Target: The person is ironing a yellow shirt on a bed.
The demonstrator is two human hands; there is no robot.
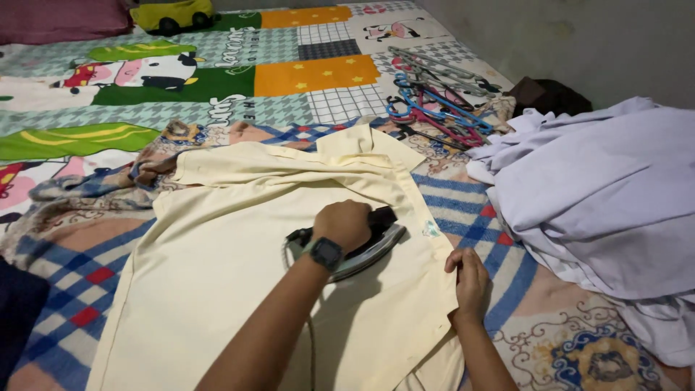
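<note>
Our left hand (342, 224) is closed around the handle of the iron (360, 245), which rests flat on the pale yellow shirt (217, 289) spread over the patterned blanket (463, 210) on the bed. The iron's long axis runs diagonally, its nose pointing up and to the right toward the shirt's front edge. That edge lies just right of the iron, and there our right hand (469, 279) presses down, fingers curled over the fabric (pinning rather than lifting it). The right hand is nearer the edge; the left is on the iron. A heap of white clothes (608, 203) sits well apart to the right, hangers (434, 108) beyond.
</note>
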